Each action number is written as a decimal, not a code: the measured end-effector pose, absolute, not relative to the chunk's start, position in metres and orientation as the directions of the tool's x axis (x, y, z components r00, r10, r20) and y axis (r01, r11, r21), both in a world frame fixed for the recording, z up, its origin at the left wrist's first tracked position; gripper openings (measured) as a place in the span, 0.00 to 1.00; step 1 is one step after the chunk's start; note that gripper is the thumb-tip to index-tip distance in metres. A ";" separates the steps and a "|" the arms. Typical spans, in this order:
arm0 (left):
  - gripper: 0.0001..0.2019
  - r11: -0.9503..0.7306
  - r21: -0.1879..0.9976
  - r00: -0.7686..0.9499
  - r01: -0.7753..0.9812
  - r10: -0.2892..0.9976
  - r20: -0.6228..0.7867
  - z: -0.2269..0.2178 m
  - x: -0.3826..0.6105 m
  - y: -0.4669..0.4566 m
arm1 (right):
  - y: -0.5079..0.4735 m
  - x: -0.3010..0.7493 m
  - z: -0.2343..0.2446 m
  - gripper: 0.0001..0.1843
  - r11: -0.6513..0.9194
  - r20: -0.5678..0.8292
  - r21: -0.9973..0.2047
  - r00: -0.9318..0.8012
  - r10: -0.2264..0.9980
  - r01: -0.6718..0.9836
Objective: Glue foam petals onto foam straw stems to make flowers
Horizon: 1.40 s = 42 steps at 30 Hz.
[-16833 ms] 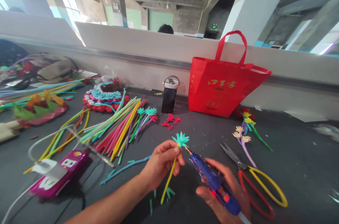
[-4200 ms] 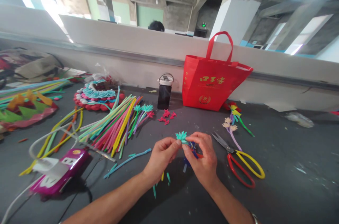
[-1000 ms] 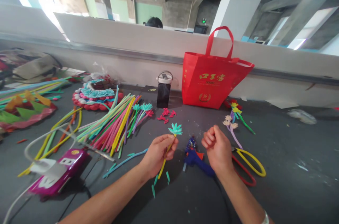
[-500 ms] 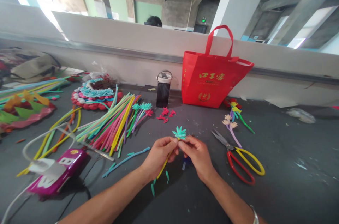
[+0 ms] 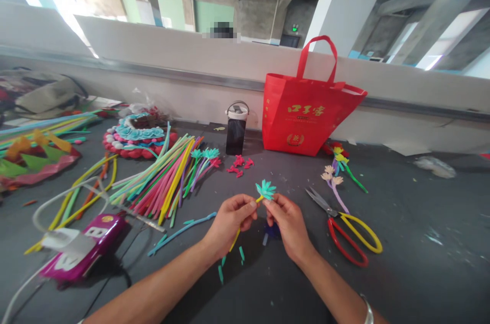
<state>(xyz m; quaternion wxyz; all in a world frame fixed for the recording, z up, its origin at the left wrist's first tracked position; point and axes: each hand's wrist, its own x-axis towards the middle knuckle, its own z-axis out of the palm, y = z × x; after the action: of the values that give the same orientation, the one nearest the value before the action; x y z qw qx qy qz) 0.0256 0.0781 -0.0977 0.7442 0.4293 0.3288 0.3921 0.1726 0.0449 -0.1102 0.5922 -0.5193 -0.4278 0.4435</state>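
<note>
A turquoise pipe-cleaner flower [image 5: 265, 189] on a yellow stem [image 5: 235, 242] is held above the dark table. My left hand [image 5: 231, 222] is closed, pinching the stem just below the petals. Closed at the base of the petals is my right hand [image 5: 289, 224], thumb and finger pressed on the flower's lower right side. Short turquoise pieces [image 5: 221, 274] lie on the table beneath the left hand. Under the right hand a small dark blue object [image 5: 272, 231] is partly hidden. Scissors [image 5: 332, 210] with one red and one yellow handle lie to the right, blades spread.
Left of my hands lies a bundle of coloured pipe cleaners [image 5: 168, 176], near a purple power strip [image 5: 90, 247] with a white cable. Small red pieces [image 5: 239, 162], a dark cup [image 5: 236, 135] and a red bag [image 5: 306, 115] stand behind. Finished flowers [image 5: 332, 176] lie right.
The flower has shifted slightly up and to the right and tilts more to the right. More of its yellow stem shows between my hands; my right fingers have moved around the petals' base.
</note>
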 end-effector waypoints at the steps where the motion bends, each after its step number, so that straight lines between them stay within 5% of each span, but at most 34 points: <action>1: 0.13 0.322 0.896 0.469 -0.306 0.870 -0.153 -0.098 0.025 0.079 | 0.045 0.173 -0.111 0.12 0.064 0.040 -0.993 0.237 0.971 -0.095; 10: 0.13 0.322 0.901 0.458 -0.292 0.874 -0.164 -0.099 0.025 0.080 | 0.046 0.173 -0.109 0.11 0.008 -0.042 -0.969 0.196 0.980 -0.248; 21: 0.15 0.320 0.907 0.457 -0.275 0.873 -0.170 -0.097 0.026 0.078 | 0.043 0.171 -0.105 0.13 0.053 0.051 -0.999 0.223 0.973 -0.005; 32: 0.15 0.309 0.878 0.420 -0.364 0.896 -0.142 -0.094 0.022 0.085 | 0.046 0.181 -0.099 0.28 0.146 0.076 -0.980 0.427 0.901 -0.133; 37: 0.15 0.281 0.885 0.391 -0.370 0.912 -0.126 -0.092 0.022 0.084 | 0.048 0.182 -0.102 0.15 0.094 0.088 -0.996 0.330 0.940 0.000; 42: 0.14 0.267 0.901 0.373 -0.341 0.919 -0.131 -0.087 0.022 0.081 | 0.048 0.179 -0.105 0.19 0.045 0.035 -0.998 0.230 0.972 -0.039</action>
<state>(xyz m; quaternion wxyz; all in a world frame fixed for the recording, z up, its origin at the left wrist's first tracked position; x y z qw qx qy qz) 0.0219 0.0808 -0.0870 0.7163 0.4164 0.3467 0.4397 0.1791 0.0477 -0.1047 0.5751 -0.5333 -0.4377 0.4396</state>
